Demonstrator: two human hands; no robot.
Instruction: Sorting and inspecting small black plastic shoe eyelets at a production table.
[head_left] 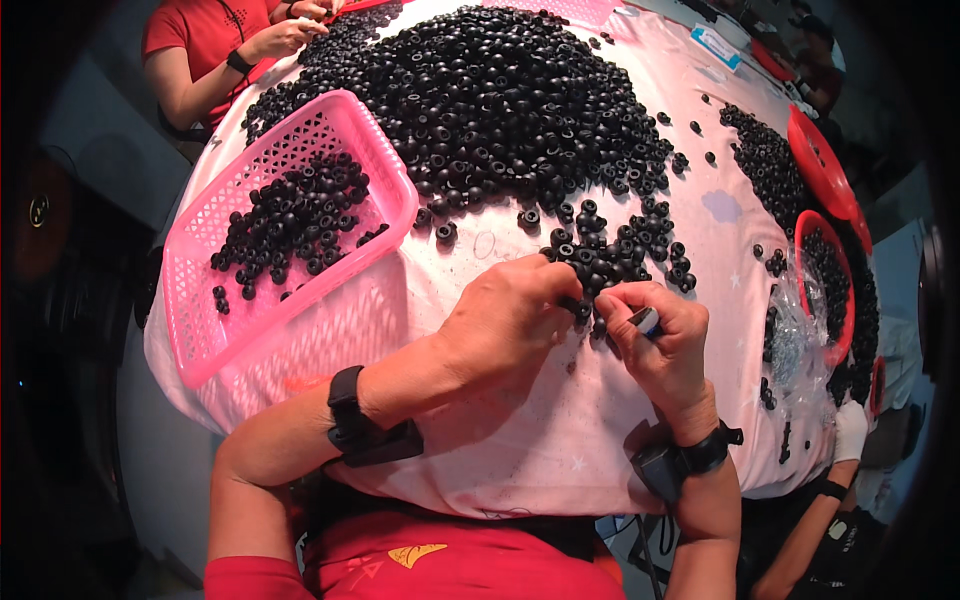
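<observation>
My left hand (505, 315) is closed in a pinch on a small black ring-shaped part (577, 308), mostly hidden by the fingers. Close by on the right, my right hand (665, 345) is wrapped round a small tool (645, 321) with a pale, shiny end; its tip is hidden between thumb and fingers. More black ring parts lie just beyond both hands in a loose cluster (625, 245). Behind that rises a large heap of the same parts (500, 110). A pink perforated basket (185, 310) stands left of my left hand with many black parts inside.
A pale patterned cloth (560, 430) covers the table. Red trays (822, 165) and a crumpled clear plastic bag (795, 350) lie on the right among more black parts. Another person's hands (290, 35) work at the far left; a gloved hand (851, 430) is at the right edge.
</observation>
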